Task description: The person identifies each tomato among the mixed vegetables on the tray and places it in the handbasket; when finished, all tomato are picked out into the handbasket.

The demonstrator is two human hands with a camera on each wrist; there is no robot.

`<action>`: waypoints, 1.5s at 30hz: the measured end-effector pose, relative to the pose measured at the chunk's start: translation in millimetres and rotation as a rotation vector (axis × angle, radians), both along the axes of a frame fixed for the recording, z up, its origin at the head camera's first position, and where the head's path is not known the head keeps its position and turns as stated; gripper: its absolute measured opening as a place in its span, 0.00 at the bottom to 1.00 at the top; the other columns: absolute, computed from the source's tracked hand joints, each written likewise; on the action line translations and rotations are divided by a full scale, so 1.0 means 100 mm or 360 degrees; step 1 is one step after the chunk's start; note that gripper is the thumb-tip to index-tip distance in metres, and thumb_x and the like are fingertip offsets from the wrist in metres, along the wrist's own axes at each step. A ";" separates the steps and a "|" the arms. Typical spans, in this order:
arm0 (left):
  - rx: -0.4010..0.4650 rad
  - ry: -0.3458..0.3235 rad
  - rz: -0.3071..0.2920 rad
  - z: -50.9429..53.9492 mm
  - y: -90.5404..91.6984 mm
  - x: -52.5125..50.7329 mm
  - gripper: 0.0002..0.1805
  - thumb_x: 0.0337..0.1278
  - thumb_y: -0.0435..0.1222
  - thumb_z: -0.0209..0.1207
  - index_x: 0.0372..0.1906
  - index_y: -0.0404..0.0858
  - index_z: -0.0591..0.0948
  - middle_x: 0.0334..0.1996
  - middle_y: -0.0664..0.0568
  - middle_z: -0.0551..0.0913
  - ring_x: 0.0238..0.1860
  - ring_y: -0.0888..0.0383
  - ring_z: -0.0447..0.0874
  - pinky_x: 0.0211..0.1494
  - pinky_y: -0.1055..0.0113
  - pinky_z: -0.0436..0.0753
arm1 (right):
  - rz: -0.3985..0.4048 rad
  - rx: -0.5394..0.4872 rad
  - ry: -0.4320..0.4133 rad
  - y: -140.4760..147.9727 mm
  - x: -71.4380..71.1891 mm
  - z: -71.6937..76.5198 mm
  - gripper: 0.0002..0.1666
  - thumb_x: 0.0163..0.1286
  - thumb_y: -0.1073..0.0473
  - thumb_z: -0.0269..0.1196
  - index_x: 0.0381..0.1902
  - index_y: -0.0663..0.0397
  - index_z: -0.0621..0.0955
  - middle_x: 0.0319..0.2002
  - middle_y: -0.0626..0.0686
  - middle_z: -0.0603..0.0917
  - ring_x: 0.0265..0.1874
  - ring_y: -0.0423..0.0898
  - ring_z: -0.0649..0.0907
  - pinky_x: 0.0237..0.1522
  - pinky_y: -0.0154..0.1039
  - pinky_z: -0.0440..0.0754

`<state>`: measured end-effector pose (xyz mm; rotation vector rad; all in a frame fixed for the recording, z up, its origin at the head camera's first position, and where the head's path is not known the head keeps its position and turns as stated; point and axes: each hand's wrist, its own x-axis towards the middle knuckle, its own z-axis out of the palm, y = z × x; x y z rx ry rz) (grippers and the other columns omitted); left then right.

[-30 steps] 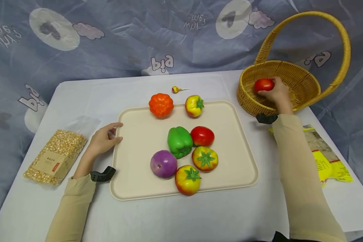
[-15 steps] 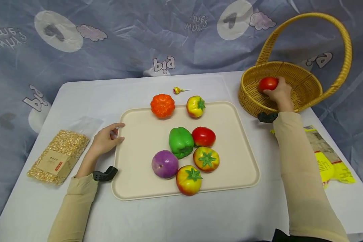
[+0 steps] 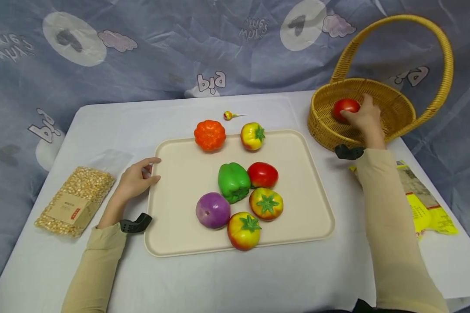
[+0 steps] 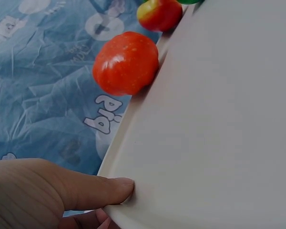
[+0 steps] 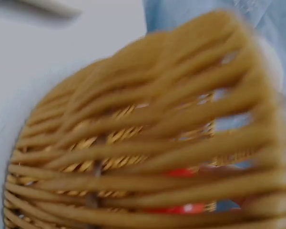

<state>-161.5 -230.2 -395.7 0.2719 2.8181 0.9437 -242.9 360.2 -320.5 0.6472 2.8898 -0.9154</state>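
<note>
A red tomato lies inside the wicker basket at the far right. My right hand reaches over the near rim, thumb by the tomato and fingers spread away from it. In the right wrist view the blurred basket wall covers most of that hand; red shows through the gaps. At the left, my left hand pinches the edge of the beige tray. The left wrist view has its thumb on top of the rim, with fingers underneath.
On the tray are a green bell pepper, a purple eggplant, another red tomato, an orange pumpkin and several yellow-red fruits. A lollipop, corn kernel bag and yellow packet lie around it.
The right hand first held the tomato within the basket, carrying it slightly right. Now its fingers have parted from the tomato, which sits in the basket. The left hand stays on the tray.
</note>
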 end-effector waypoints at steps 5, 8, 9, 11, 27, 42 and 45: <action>-0.0019 0.0010 -0.0010 0.01 -0.01 -0.01 0.28 0.57 0.33 0.58 0.64 0.38 0.69 0.41 0.41 0.75 0.31 0.54 0.74 0.31 0.66 0.70 | 0.0061 0.0034 0.0093 -0.19 0.15 0.16 0.46 0.68 0.41 0.46 0.75 0.49 0.41 0.71 0.71 0.47 0.69 0.68 0.53 0.66 0.65 0.57; -0.0025 0.0009 -0.0016 0.02 -0.02 -0.01 0.28 0.57 0.34 0.58 0.64 0.38 0.69 0.41 0.41 0.76 0.31 0.55 0.74 0.32 0.66 0.70 | 0.0103 0.0052 0.0145 -0.34 0.23 0.23 0.45 0.68 0.42 0.46 0.75 0.50 0.43 0.70 0.72 0.50 0.68 0.69 0.56 0.65 0.64 0.60; -0.0025 0.0007 -0.0016 0.02 -0.02 -0.01 0.28 0.57 0.34 0.58 0.64 0.38 0.69 0.41 0.41 0.76 0.31 0.55 0.74 0.32 0.66 0.70 | 0.0117 0.0052 0.0155 -0.39 0.26 0.24 0.44 0.69 0.42 0.46 0.75 0.50 0.44 0.69 0.72 0.51 0.67 0.69 0.57 0.65 0.64 0.61; -0.0022 0.0003 -0.0021 0.02 -0.01 0.00 0.28 0.57 0.34 0.58 0.64 0.38 0.69 0.41 0.41 0.76 0.31 0.56 0.73 0.32 0.66 0.70 | 0.0149 0.0055 0.0187 -0.49 0.29 0.26 0.43 0.69 0.42 0.47 0.75 0.49 0.45 0.68 0.72 0.53 0.66 0.69 0.60 0.63 0.64 0.63; -0.0007 -0.0013 -0.0025 0.02 0.02 0.01 0.28 0.58 0.35 0.59 0.64 0.37 0.69 0.42 0.40 0.76 0.31 0.57 0.73 0.31 0.66 0.69 | 0.0384 0.0388 0.0055 -0.89 0.22 -0.11 0.39 0.70 0.44 0.45 0.74 0.49 0.51 0.62 0.70 0.70 0.54 0.73 0.74 0.52 0.68 0.66; -0.0015 0.0022 -0.0039 0.01 -0.01 0.02 0.27 0.58 0.34 0.58 0.63 0.37 0.70 0.41 0.40 0.76 0.30 0.57 0.72 0.31 0.66 0.69 | 0.0532 0.0565 0.0294 -0.84 0.34 -0.21 0.32 0.69 0.48 0.52 0.70 0.42 0.63 0.27 0.68 0.79 0.26 0.63 0.77 0.23 0.51 0.70; -0.0009 0.0033 -0.0058 0.00 -0.01 0.01 0.27 0.58 0.34 0.58 0.63 0.37 0.70 0.41 0.40 0.76 0.29 0.57 0.71 0.30 0.66 0.69 | 0.0587 0.0570 0.0317 -0.82 0.38 -0.21 0.31 0.69 0.48 0.53 0.69 0.40 0.64 0.33 0.69 0.80 0.29 0.64 0.78 0.26 0.53 0.71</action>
